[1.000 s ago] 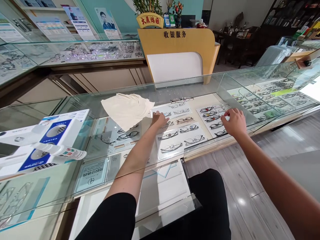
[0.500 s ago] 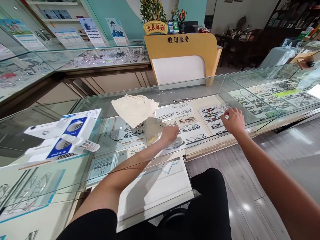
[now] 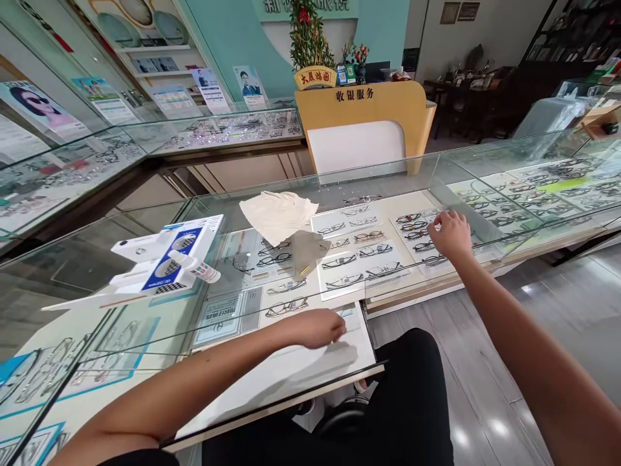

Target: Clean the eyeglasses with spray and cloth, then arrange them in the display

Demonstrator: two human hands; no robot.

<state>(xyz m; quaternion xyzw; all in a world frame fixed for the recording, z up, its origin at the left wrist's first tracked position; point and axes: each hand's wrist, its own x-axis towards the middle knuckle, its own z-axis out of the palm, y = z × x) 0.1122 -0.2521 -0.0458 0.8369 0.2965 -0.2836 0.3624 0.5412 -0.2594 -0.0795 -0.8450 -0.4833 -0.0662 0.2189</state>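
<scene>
My left hand (image 3: 324, 329) hangs over the pulled-out white drawer (image 3: 272, 382), fingers bunched and pointing down; whatever they may hold is hidden. My right hand (image 3: 450, 236) is at the glass top near the case's front edge, thumb and fingers curled into a closed ring with nothing visible in it. Under it, a white board (image 3: 416, 226) carries dark eyeglasses (image 3: 424, 246). Just beyond my left hand lie a pair of eyeglasses (image 3: 287, 307) and a white sheet (image 3: 361, 275) with several frames on it.
A cream cloth (image 3: 279, 217) is spread on the glass top. To the left are an opened blue-and-white box (image 3: 177, 255) and a white bottle (image 3: 206, 270). A certificate (image 3: 226, 316) lies in the case. Behind stands a wooden cashier counter (image 3: 359, 107); more eyeglass cases run along both sides.
My left hand has drawn back from the eyeglasses on the white sheet to above the drawer. The right hand keeps its place. The camera view has tilted up slightly.
</scene>
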